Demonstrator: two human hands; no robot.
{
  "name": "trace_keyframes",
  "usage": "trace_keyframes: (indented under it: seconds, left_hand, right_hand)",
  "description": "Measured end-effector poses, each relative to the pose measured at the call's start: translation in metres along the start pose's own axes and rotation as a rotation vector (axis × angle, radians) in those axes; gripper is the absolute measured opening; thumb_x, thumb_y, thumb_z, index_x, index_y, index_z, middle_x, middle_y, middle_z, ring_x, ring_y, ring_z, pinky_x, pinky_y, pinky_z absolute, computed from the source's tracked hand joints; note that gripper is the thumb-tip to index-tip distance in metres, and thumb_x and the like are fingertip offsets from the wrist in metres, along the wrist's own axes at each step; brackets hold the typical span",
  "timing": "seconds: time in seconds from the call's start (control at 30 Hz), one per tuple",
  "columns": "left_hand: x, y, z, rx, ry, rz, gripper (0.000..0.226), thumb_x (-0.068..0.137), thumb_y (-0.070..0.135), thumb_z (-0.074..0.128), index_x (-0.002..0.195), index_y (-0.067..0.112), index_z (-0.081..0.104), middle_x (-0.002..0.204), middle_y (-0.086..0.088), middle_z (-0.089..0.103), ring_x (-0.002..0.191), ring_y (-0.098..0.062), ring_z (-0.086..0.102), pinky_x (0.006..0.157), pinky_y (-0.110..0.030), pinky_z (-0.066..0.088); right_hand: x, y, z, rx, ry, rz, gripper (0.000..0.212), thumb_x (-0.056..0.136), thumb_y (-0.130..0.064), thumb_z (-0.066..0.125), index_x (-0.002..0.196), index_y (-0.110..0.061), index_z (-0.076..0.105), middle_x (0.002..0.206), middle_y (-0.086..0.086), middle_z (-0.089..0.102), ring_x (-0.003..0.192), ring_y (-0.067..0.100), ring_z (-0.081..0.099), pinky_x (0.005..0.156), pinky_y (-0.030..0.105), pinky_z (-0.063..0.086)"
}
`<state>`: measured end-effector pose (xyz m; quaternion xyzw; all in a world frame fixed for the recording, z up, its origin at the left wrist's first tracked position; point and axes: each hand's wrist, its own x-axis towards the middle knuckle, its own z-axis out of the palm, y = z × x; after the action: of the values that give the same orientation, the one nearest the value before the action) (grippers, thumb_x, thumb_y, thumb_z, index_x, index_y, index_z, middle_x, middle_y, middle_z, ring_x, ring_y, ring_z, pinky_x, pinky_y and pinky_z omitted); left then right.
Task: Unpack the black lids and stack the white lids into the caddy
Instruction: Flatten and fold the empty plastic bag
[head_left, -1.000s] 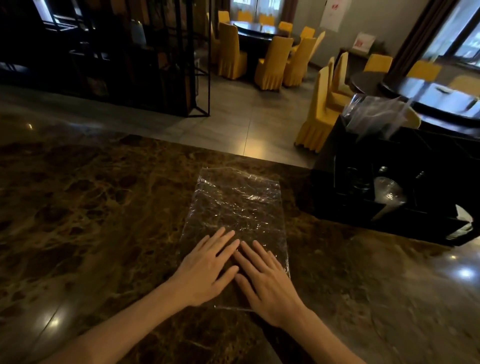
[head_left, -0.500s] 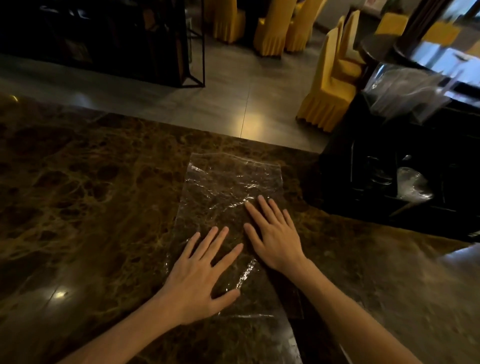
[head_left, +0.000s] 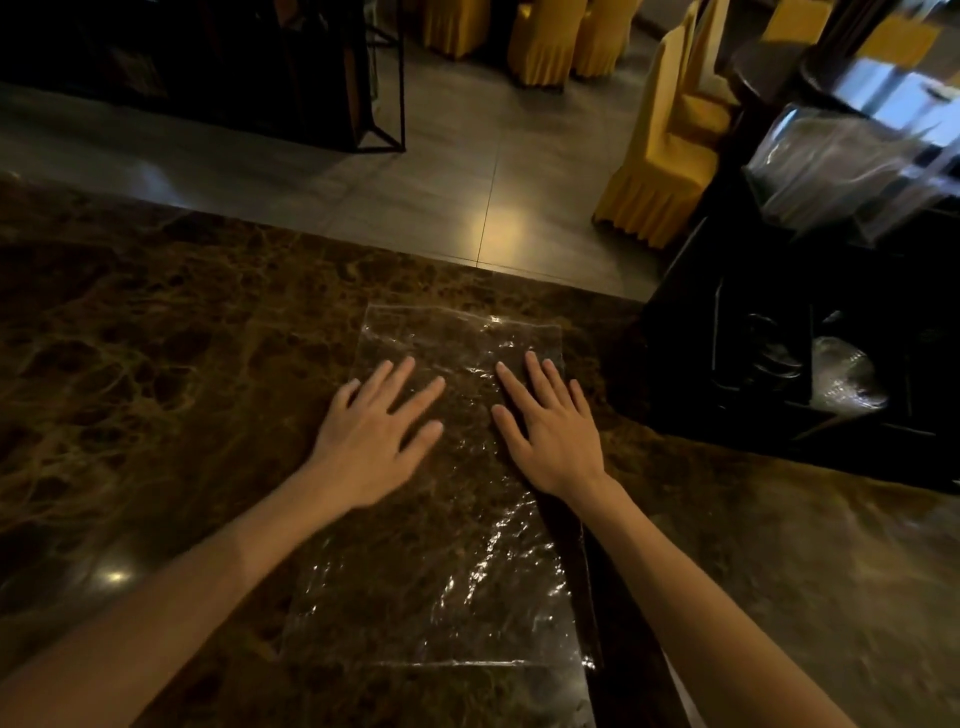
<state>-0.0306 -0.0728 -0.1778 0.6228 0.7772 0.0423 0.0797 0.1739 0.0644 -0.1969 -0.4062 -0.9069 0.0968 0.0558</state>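
An empty clear plastic bag (head_left: 447, 545) lies flat on the brown marble counter (head_left: 156, 364). My left hand (head_left: 371, 441) rests palm down on the bag's left edge, fingers spread. My right hand (head_left: 550, 436) lies flat on the bag's right side, fingers apart too. Neither hand holds anything. At the right stands a black caddy (head_left: 727, 338) with dark compartments; black round lids (head_left: 769, 348) show dimly in one and a crumpled clear wrap (head_left: 844, 379) in another. No white lids can be made out.
A bundle of clear plastic bags (head_left: 841, 171) sits on top of the caddy. Beyond the counter's far edge is grey tiled floor (head_left: 467, 156), with yellow-covered chairs (head_left: 670, 156) and dark tables. A black metal rack (head_left: 291, 78) stands at the back left.
Both hands have slid forward along the bag, away from me, and moved apart. The camera has tilted further down, so more of the bag's near end shows.
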Motion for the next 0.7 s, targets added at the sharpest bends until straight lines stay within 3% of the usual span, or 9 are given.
trace_keyframes:
  seconds: [0.13, 0.27, 0.4, 0.53, 0.63, 0.7]
  left_hand:
    - [0.036, -0.033, -0.007, -0.028, -0.031, -0.109, 0.061, 0.101, 0.059, 0.025, 0.158, 0.04, 0.014, 0.17, -0.003, 0.004, 0.155, -0.025, 0.003, 0.122, -0.05, 0.013]
    - [0.039, -0.038, -0.015, -0.412, 0.009, -0.25, 0.066, 0.096, 0.051, 0.056, 0.153, 0.028, 0.033, 0.165, -0.009, 0.022, 0.15, -0.033, 0.02, 0.118, -0.052, 0.026]
    - [0.038, -0.037, -0.024, -0.76, 0.137, -0.406, 0.073, 0.086, 0.032, 0.078, 0.147, 0.023, 0.04, 0.153, -0.006, 0.042, 0.133, -0.024, 0.048, 0.1, -0.037, 0.045]
    - [0.045, -0.033, -0.031, -1.036, 0.187, -0.521, 0.077, 0.082, 0.01, 0.081, 0.147, 0.016, 0.039, 0.149, -0.008, 0.046, 0.119, -0.023, 0.057, 0.09, -0.034, 0.049]
    - [0.05, -0.035, -0.037, -1.243, 0.205, -0.588, 0.074, 0.081, 0.001, 0.079, 0.145, 0.013, 0.042, 0.134, -0.009, 0.06, 0.116, -0.023, 0.061, 0.087, -0.032, 0.052]
    - [0.051, -0.038, -0.041, -1.284, 0.181, -0.581, 0.063, 0.081, 0.0, 0.078, 0.137, 0.012, 0.051, 0.12, -0.007, 0.069, 0.103, -0.019, 0.066, 0.074, -0.024, 0.05]
  right_hand:
    - [-0.003, -0.001, -0.002, 0.139, 0.058, 0.038, 0.057, 0.108, -0.057, 0.023, 0.162, -0.041, 0.017, 0.174, 0.001, 0.009, 0.16, 0.018, 0.004, 0.13, 0.041, 0.007]
    - [0.001, 0.004, -0.016, 0.536, 0.151, 0.275, 0.066, 0.106, -0.042, 0.051, 0.163, -0.025, 0.022, 0.171, 0.007, 0.021, 0.157, 0.024, 0.017, 0.12, 0.032, 0.015]
    - [0.016, 0.01, -0.037, 0.749, 0.093, 0.427, 0.083, 0.096, -0.024, 0.072, 0.162, -0.018, 0.022, 0.161, 0.006, 0.041, 0.148, 0.024, 0.04, 0.12, 0.045, 0.038]
    - [0.019, 0.014, -0.045, 0.859, 0.092, 0.472, 0.095, 0.088, -0.006, 0.079, 0.162, -0.02, 0.022, 0.155, 0.007, 0.047, 0.135, 0.023, 0.053, 0.108, 0.043, 0.052]
    - [0.019, 0.022, -0.048, 1.027, 0.081, 0.532, 0.096, 0.085, -0.003, 0.08, 0.161, -0.025, 0.025, 0.145, 0.003, 0.054, 0.118, 0.018, 0.062, 0.089, 0.038, 0.06]
    - [0.019, 0.031, -0.05, 1.095, 0.061, 0.553, 0.094, 0.084, -0.004, 0.081, 0.159, -0.023, 0.029, 0.132, 0.002, 0.063, 0.112, 0.018, 0.066, 0.093, 0.043, 0.06]
